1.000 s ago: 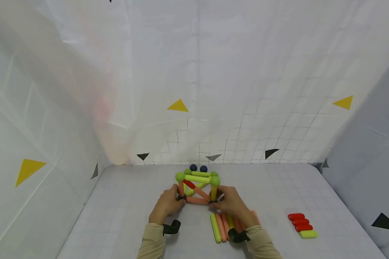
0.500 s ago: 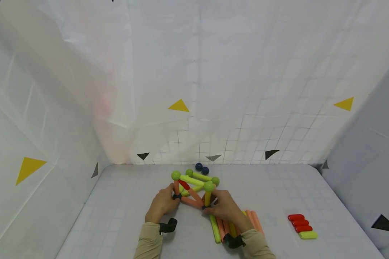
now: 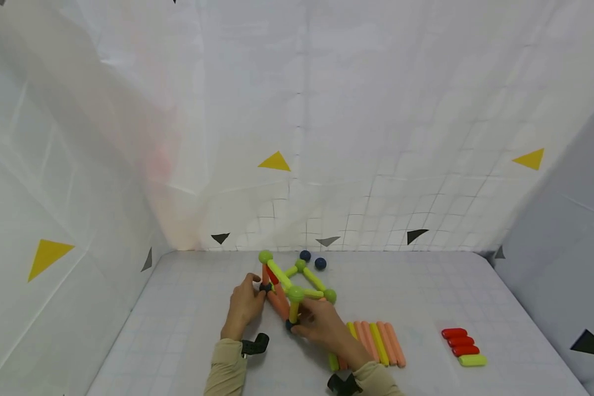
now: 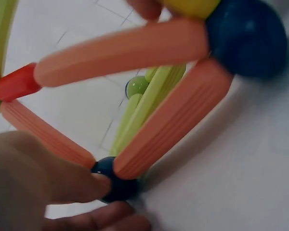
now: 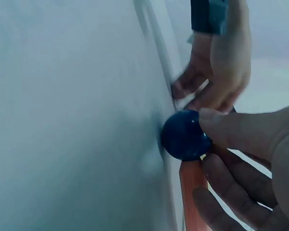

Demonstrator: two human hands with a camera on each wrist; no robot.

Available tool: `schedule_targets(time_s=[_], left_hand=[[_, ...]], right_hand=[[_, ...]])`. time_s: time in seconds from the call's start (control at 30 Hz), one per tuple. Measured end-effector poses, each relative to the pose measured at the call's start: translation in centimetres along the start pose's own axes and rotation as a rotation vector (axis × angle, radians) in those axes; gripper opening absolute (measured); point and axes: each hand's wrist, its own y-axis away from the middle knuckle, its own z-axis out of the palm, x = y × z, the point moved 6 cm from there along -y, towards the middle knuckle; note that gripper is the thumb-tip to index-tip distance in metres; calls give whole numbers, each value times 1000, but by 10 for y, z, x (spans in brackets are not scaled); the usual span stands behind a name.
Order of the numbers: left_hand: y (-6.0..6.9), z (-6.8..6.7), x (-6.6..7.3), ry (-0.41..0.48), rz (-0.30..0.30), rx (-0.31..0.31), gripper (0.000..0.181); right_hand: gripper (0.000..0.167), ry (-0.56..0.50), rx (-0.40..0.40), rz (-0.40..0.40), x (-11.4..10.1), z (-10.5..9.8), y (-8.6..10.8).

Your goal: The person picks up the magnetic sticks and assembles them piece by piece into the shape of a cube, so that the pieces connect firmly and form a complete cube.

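Observation:
A frame of rods and balls stands on the table: a light-green rod (image 3: 280, 275) runs along its top between green balls, and salmon rods (image 4: 173, 120) lie lower. My left hand (image 3: 245, 305) pinches the dark blue ball (image 4: 116, 185) at the frame's left lower corner between thumb and fingers. At the near lower corner, my right hand (image 3: 324, 327) pinches another dark blue ball (image 5: 183, 137), below an upright yellow rod (image 3: 294, 312). A red piece (image 4: 19, 83) sits at the end of a slanting salmon rod. The frame's far lower parts are partly hidden.
Two loose dark blue balls (image 3: 320, 264) lie behind the frame. A row of salmon, yellow and green rods (image 3: 376, 344) lies by my right forearm, which partly covers it. Farther right are short red rods (image 3: 460, 342) and a short green rod (image 3: 472, 360). White sheeting encloses the table.
The frame has turned clockwise as seen from above, its right end swinging toward me and left with my right hand. My left hand shifted slightly left and away. The loose blue balls moved apart.

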Motion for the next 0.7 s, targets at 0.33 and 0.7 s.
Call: schedule_targets(time_s=[0.33,0.7], left_hand=[[-5,17,0,259,4,10,42],[-7,19,-6,434,-21,-66,47]], right_hand=[[48,57,59,-73,-17,18,1],[59,59,50,-13,-27,27,4]])
